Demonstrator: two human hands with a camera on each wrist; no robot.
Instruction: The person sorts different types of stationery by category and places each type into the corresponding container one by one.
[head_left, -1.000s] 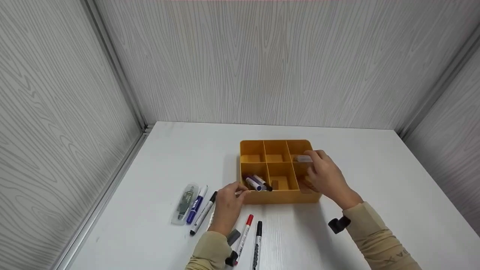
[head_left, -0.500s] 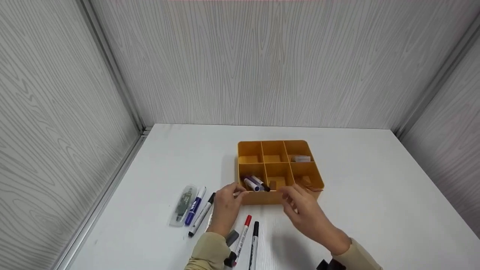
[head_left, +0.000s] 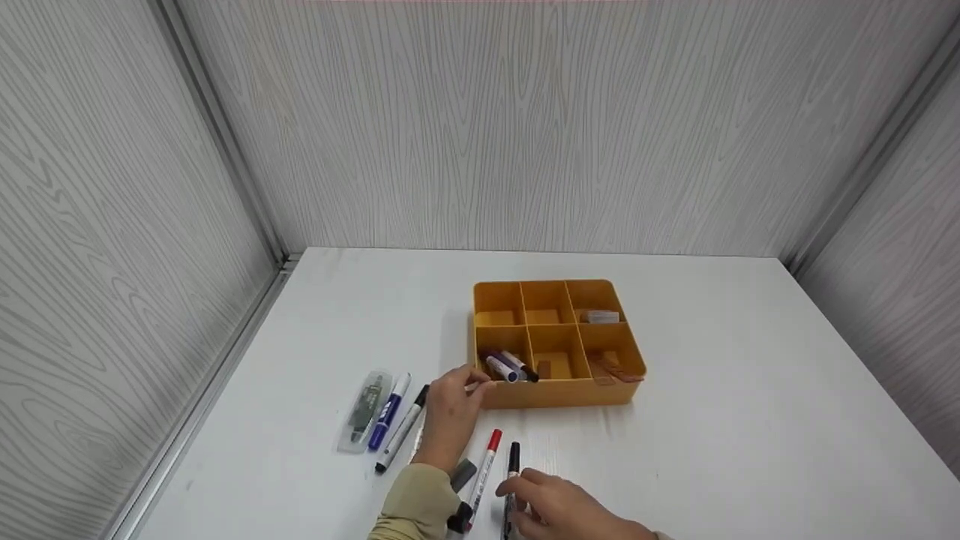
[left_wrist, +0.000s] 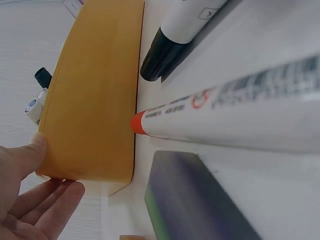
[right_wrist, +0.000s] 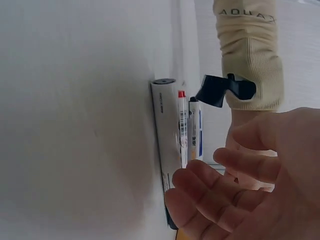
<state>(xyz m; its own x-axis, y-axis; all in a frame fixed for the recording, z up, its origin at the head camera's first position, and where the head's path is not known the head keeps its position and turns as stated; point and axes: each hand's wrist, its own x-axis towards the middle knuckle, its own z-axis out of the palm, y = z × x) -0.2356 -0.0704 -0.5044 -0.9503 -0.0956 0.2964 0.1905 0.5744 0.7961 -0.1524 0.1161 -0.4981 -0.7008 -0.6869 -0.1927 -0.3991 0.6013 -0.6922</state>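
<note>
My left hand grips the near left corner of an orange six-compartment organizer box. In the left wrist view its thumb lies at the rim, fingers round the box's side wall. My right hand is over a black-capped white marker lying near the front of the table. In the right wrist view the fingers are loosely bent, with fingertips right at the marker and the thumb apart from it. A red-capped marker and a dark grey block lie between the hands.
Left of my left hand lie a black-and-white marker, a purple marker and a clear case with a dark green item inside. Several markers stand in the box's near left compartment. A whitish block sits in the far right one.
My right hand has left the box's right side, where it held a whitish block, and come down toward me to the black-capped marker. The block now rests in the box. My left hand stays put.
</note>
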